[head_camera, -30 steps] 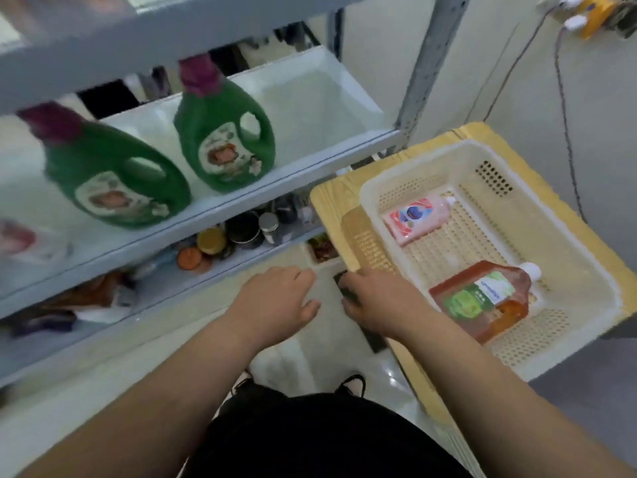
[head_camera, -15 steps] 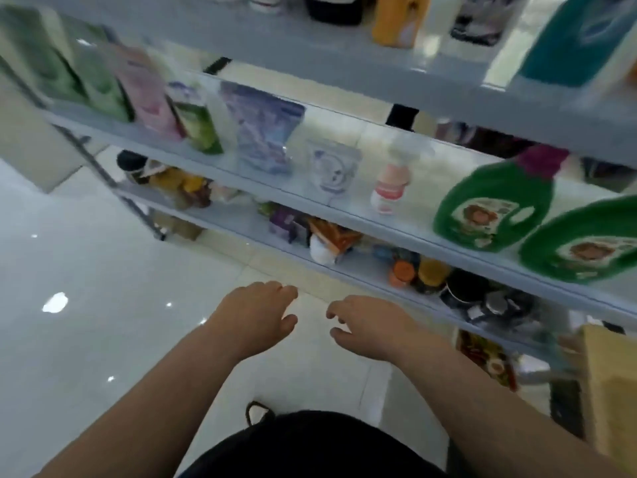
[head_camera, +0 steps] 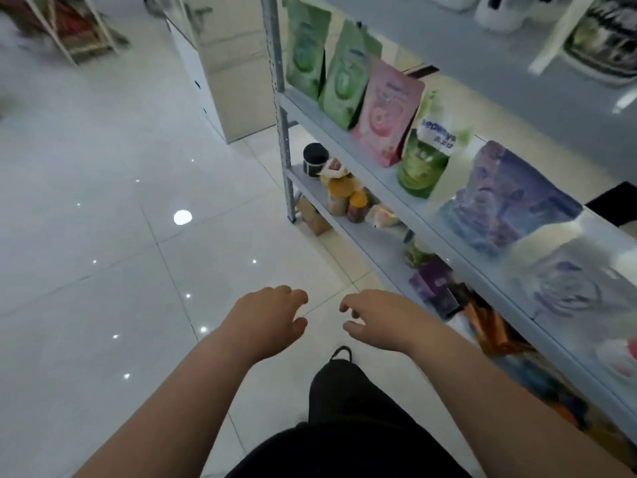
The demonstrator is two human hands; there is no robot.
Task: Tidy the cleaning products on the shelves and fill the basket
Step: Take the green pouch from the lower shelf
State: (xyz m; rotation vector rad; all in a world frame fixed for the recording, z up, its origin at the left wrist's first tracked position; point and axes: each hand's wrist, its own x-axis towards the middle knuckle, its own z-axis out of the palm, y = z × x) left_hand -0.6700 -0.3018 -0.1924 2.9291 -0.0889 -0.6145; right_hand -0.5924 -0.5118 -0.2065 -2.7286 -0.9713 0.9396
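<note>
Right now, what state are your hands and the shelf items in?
Left hand: open, empty.
Right hand: open, empty.
Pink pouch: upright.
Green-and-white pouch: upright beside pink pouch.
Purple pouch: upright.
Dark jar: upright, capped.

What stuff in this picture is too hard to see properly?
Head view:
- purple pouch: motion blur, label unreadable.
- white containers: cut off by the upper edge.
- lower-shelf goods: partly hidden under the shelf board above.
- rack far left: blurred, contents unclear.
</note>
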